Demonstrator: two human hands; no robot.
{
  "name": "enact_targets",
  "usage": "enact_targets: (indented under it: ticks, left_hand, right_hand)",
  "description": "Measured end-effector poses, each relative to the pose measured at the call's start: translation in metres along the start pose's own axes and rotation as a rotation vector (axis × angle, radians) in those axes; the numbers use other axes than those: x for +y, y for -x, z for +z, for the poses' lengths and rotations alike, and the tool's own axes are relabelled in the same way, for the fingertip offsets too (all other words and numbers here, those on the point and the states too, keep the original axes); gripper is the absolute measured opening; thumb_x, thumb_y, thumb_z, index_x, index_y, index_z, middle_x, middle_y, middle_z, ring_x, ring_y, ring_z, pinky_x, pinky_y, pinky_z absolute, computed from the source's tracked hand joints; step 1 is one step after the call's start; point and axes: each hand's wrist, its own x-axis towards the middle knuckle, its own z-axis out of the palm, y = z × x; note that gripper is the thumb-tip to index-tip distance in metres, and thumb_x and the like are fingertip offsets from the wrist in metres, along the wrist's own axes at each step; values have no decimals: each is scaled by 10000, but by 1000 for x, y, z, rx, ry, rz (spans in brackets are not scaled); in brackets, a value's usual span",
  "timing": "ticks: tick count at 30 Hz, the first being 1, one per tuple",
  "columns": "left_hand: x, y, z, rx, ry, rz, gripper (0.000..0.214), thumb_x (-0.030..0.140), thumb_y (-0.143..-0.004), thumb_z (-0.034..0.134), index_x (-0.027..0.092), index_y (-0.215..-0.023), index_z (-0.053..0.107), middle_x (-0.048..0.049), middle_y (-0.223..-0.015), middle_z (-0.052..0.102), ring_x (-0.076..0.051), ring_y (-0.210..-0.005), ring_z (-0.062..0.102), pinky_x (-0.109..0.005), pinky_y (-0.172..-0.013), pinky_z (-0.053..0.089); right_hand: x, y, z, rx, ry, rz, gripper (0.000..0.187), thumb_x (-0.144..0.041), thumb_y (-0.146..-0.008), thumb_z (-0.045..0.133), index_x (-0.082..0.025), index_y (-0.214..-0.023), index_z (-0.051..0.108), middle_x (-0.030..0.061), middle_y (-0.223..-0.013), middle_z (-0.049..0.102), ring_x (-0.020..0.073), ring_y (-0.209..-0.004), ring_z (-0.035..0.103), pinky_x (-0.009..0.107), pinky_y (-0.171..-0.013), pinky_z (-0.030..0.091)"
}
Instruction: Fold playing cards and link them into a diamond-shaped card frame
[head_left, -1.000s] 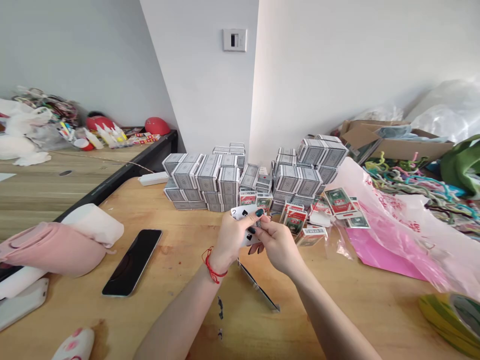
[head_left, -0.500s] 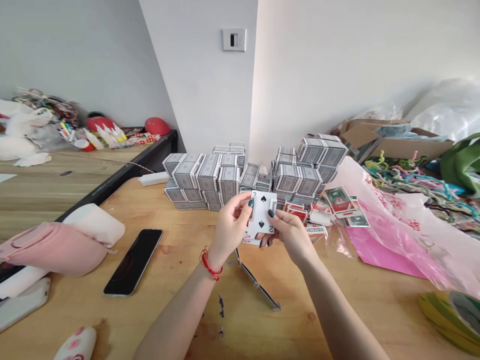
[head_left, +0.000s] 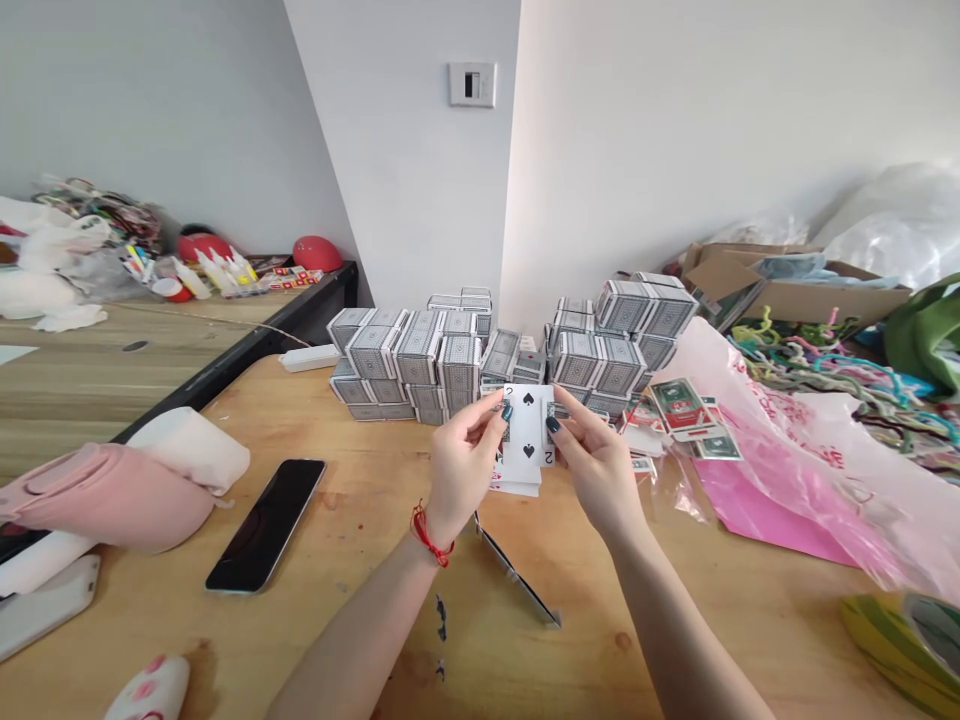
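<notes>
My left hand (head_left: 463,470) and my right hand (head_left: 596,465) both pinch a small stack of playing cards (head_left: 526,440) above the wooden table (head_left: 360,540). The front card is the two of spades, held upright and facing me. More cards show below it, fanned slightly at the bottom. A red string bracelet (head_left: 429,535) is on my left wrist. Under my hands a flat dark strip (head_left: 517,580) lies on the table. Behind the cards stand piles of grey card packs (head_left: 409,360).
A black phone (head_left: 266,522) lies face up to the left, beside a pink and white cloth roll (head_left: 127,490). Loose red and green card boxes (head_left: 679,405) and a pink plastic bag (head_left: 780,460) lie to the right. Coloured cords and a cardboard box fill the far right.
The hands rose from a low huddle near the table and turned the two of spades upright toward me, with both hands now pinching its sides.
</notes>
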Motion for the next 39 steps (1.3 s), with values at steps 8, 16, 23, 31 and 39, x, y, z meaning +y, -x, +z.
enact_targets:
  ticks: [8, 16, 23, 31, 39]
  left_hand:
    - [-1, -3, -3, -26, -35, 15, 318, 272, -800, 518, 196, -1098, 600, -68, -1009, 663, -123, -722, 607, -240, -623, 517]
    - [-1, -2, -2, -22, -21, 20, 309, 262, -798, 524, 198, -1091, 601, -66, -1049, 649, -134, -784, 621, -256, -674, 527]
    - [-1, -2, -2, -36, -12, 14, 313, 259, -800, 520, 196, -1097, 595, -66, -1071, 638, -147, -831, 628, -268, -710, 534]
    - [-1, -3, -2, -49, -4, 14, 314, 261, -803, 514, 203, -1102, 594, -64, -1085, 632, -150, -854, 624, -266, -724, 530]
    - [3, -1, -1, -73, 47, -11, 283, 267, -802, 517, 178, -1065, 570, -25, -765, 612, -94, -641, 549, -207, -577, 475]
  right_hand:
    - [-2, 1, 1, -42, -41, 2, 499, -277, -775, 521, -182, -1262, 467, 38, -768, 655, 144, -671, 555, 296, -638, 475]
    - [-1, 1, -1, -39, 38, -13, 519, -273, -786, 508, -170, -1289, 433, 50, -797, 673, 149, -670, 575, 297, -630, 488]
    - [-2, 1, -1, -56, 15, -1, 549, -299, -785, 515, -170, -1307, 404, 60, -851, 684, 166, -730, 602, 308, -667, 497]
    - [-3, 0, -3, -76, 30, 1, 544, -280, -787, 504, -156, -1307, 402, 51, -798, 672, 159, -712, 587, 303, -652, 482]
    - [-8, 2, -2, -63, -66, 18, 503, -274, -767, 531, -158, -1249, 444, -29, -564, 555, 116, -532, 498, 249, -510, 413]
